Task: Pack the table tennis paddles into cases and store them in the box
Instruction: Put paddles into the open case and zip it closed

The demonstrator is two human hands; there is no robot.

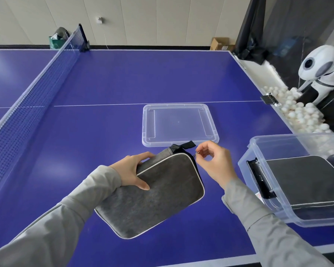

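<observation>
Although the head view takes in several printed surfaces, none can be read: a small red-and-white sticker on the near end of the clear box [289, 201] is too small to make out, and the cardboard carton [219, 43] by the far wall shows only blurred marks.

The grey case [152, 191] is a soft, heathered fabric pouch, roughly rectangular with rounded corners, edged all round in pale piping, with a black zip band along its side and a black loop [187, 145] at its far corner. It sits on the blue table [123, 78], tilted, just in front of the clear lid [179, 124], which lies flat on the table beyond it. The left hand [132, 170] grips the case's far-left edge, thumb lying across the top face and fingers curled round the rim. The right hand [213, 162] pinches the small metal zip pull [196, 153] at the case's far-right corner between thumb and forefinger, the other fingers loosely curled.

Right of the case stands the clear box, a dark grey case [305, 180] with the same pale piping lying inside it. Beyond the box, a trough of white balls [301, 112] runs along the table's edge beside a white ball machine [322, 66]. Left of the case, the net [37, 87] crosses the table.
</observation>
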